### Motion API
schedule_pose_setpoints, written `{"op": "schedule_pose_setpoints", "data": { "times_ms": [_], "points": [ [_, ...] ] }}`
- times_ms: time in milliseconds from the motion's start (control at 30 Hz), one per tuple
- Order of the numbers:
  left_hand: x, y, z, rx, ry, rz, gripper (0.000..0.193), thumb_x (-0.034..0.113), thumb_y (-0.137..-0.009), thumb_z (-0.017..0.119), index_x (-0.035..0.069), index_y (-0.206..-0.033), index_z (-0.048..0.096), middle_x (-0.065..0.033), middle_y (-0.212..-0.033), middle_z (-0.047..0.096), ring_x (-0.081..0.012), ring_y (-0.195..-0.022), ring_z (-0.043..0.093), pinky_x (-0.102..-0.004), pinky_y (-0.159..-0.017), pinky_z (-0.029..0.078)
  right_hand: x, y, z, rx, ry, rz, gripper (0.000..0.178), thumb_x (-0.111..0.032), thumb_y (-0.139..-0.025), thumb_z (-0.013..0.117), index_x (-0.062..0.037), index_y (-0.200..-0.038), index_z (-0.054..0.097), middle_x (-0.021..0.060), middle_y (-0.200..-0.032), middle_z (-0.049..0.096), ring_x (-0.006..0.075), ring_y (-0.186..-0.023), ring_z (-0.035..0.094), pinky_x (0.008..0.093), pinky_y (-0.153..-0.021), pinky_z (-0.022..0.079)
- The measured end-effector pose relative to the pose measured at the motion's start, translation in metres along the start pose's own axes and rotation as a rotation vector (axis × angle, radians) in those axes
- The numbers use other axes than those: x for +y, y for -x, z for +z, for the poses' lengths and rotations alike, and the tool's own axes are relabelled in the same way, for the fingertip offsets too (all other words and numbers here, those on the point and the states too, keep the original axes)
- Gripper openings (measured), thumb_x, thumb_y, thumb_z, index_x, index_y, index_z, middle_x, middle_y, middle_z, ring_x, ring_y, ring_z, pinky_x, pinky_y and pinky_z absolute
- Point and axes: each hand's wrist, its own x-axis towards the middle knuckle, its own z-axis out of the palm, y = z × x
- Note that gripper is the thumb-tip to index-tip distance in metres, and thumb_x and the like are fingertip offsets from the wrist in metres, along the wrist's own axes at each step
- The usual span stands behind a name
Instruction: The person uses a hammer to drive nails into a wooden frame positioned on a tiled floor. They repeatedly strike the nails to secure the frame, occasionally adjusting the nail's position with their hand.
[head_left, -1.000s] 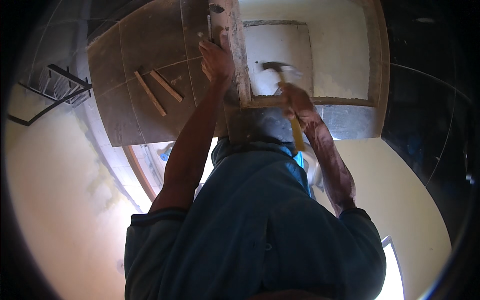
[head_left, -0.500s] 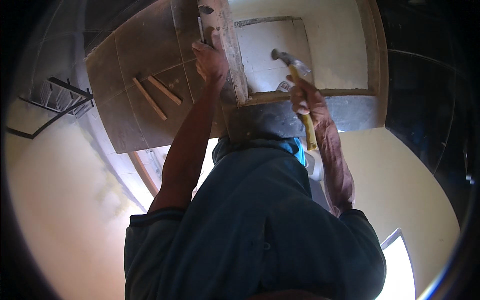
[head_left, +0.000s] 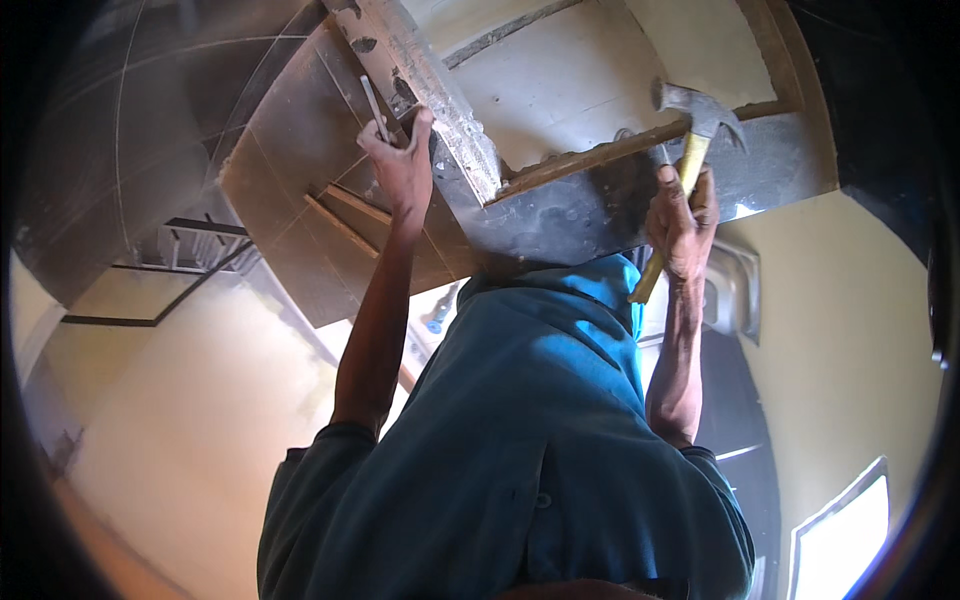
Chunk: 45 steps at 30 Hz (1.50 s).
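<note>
A person's right hand [head_left: 683, 225] wraps firmly around the yellow handle of a claw hammer [head_left: 694, 152], its curved grey metal head above the fingers. The left hand [head_left: 403, 170] clasps a slim, straight rod [head_left: 372, 100], one end jutting past curled fingers, beside a rough, chipped ledge [head_left: 455, 125]. Two narrow wooden strips [head_left: 342, 226] lie on brown tiles [head_left: 290, 150].

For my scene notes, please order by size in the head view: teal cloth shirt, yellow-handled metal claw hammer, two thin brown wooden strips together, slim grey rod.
1. Teal shirt
2. Claw hammer
3. Paired wooden strips
4. Grey rod
Apparent size only.
</note>
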Motion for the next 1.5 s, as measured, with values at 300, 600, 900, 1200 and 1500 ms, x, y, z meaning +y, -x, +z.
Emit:
{"op": "schedule_pose_setpoints", "data": {
  "times_ms": [300,600,900,1200,1500],
  "points": [
    [-0.003,0.023,-0.004,-0.191,-0.11,0.111,0.085,0.037,-0.085,0.086,-0.009,-0.137,0.037,-0.0215,-0.123,0.055,-0.0255,-0.11,0.058,-0.0373,-0.098,0.048,0.007,-0.013,-0.021,0.104,-0.062,-0.052,0.038,-0.029,-0.096,0.076,-0.0033,-0.108,0.051,-0.0034,-0.059,0.047,0.0048,-0.041,0.039,0.024,-0.038,0.032],
    [0.013,0.016,0.003,-0.139,-0.006,-0.003,0.066,0.039,-0.092,0.08,-0.008,-0.128,0.05,-0.0154,-0.112,0.063,-0.021,-0.105,0.06,-0.0338,-0.094,0.05,0.017,-0.016,-0.023,0.123,0.148,-0.114,0.04,-0.032,-0.094,0.078,-0.0039,-0.107,0.054,-0.004,-0.064,0.05,0.0034,-0.045,0.04,0.0227,-0.041,0.031],
    [0.0,0.01,-0.015,-0.052,0.399,-0.287,0.034,0.036,-0.107,0.056,0.004,-0.118,0.063,-0.0034,-0.094,0.065,-0.0103,-0.068,0.059,-0.0294,-0.063,0.051,0.005,-0.011,-0.017,0.123,0.103,-0.057,0.04,-0.032,-0.095,0.078,-0.0047,-0.109,0.052,-0.0055,-0.06,0.047,0.0031,-0.045,0.04,0.0224,-0.041,0.03],
    [0.052,0.067,-0.025,-0.442,-0.383,0.369,0.033,0.03,-0.107,0.052,0.009,-0.132,0.059,-0.0213,-0.091,0.07,-0.0355,-0.075,0.072,-0.0473,-0.073,0.057,0.005,-0.013,-0.019,0.117,0.214,-0.078,0.038,-0.03,-0.095,0.077,-0.0038,-0.106,0.051,-0.0048,-0.06,0.046,0.0044,-0.043,0.04,0.0235,-0.039,0.031],
    [0.104,0.113,-0.002,-0.996,0.584,-0.2,0.04,0.041,-0.109,0.05,0.005,-0.123,0.06,-0.0102,-0.119,0.071,-0.014,-0.074,0.07,-0.0259,-0.061,0.053,0.002,-0.009,-0.013,0.124,0.137,-0.12,0.039,-0.029,-0.096,0.076,-0.0038,-0.107,0.049,-0.003,-0.058,0.046,0.0051,-0.041,0.039,0.0237,-0.037,0.031]
  ]
}}
